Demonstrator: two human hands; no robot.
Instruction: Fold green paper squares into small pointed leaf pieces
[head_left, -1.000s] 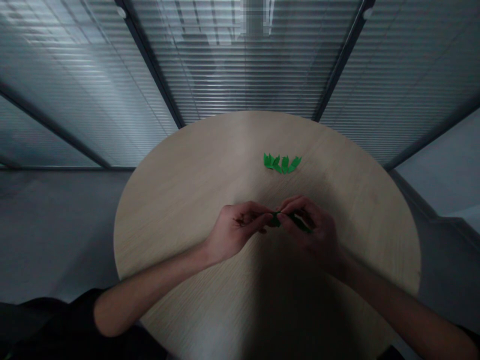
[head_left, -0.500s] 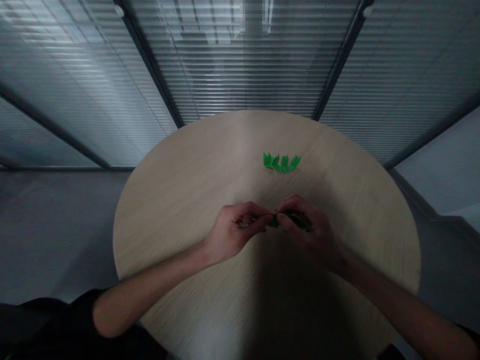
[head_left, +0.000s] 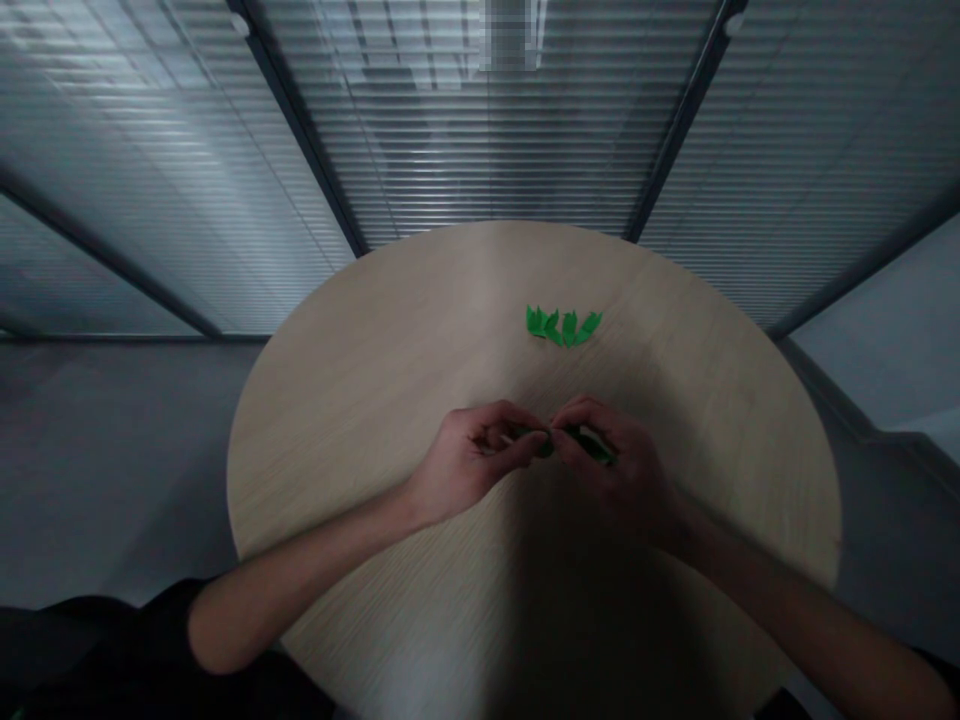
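Note:
Both my hands meet above the middle of the round wooden table (head_left: 360,420). Between the fingertips of my left hand (head_left: 472,462) and my right hand (head_left: 619,470) is a small strip of green paper (head_left: 589,445), partly hidden by my fingers. Both hands pinch it, and its exact shape cannot be seen. Farther across the tabletop, a little beyond my hands, lies a tight row of several small folded green paper pieces (head_left: 562,326), which neither hand touches.
The light wood-grain tabletop has a curved edge around my forearms. Beyond it stand glass panels with slatted blinds (head_left: 495,130) and dark vertical frames. A grey floor (head_left: 112,460) lies on both sides of the table. My black sleeves show at the bottom of the view.
My fingers have drawn closer together around the green paper, which now shows less between them. The row of green pieces on the table has not moved.

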